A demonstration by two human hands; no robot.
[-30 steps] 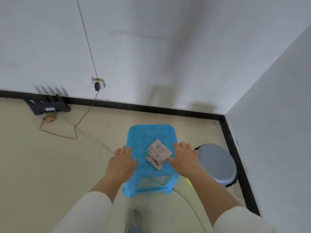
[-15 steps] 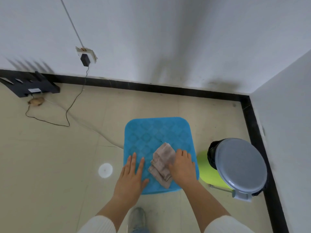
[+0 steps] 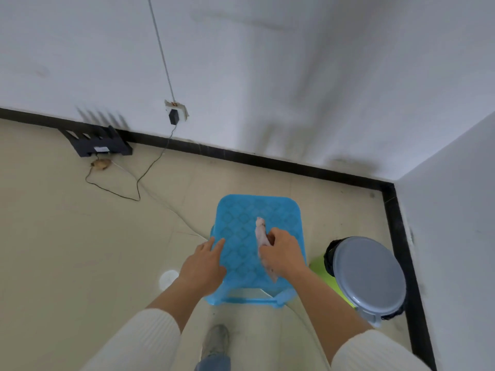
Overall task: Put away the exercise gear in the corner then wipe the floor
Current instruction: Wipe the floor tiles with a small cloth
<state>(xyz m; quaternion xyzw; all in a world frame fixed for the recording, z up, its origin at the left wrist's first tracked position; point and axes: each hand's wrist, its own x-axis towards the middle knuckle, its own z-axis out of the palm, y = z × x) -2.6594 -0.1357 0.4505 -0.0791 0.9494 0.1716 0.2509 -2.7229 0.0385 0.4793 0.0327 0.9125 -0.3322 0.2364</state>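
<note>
A blue plastic stool (image 3: 241, 226) stands on the beige floor near the room's corner. My right hand (image 3: 281, 253) grips a pale beige cloth (image 3: 261, 231), lifted on edge above the stool's seat. My left hand (image 3: 203, 266) lies flat with straight fingers on the seat's left front edge. No exercise gear shows in this view.
A green bin with a grey lid (image 3: 368, 277) stands right of the stool, by the black skirting (image 3: 396, 236). A black router (image 3: 99, 144) sits against the back wall, its cable (image 3: 139, 188) trailing over the floor from a wall socket (image 3: 175, 111). My shoe (image 3: 215, 340) shows below.
My right hand has closed on the cloth and raised it off the seat, where it lay flat before. The left hand stays on the stool's left edge. The view has tilted up.
</note>
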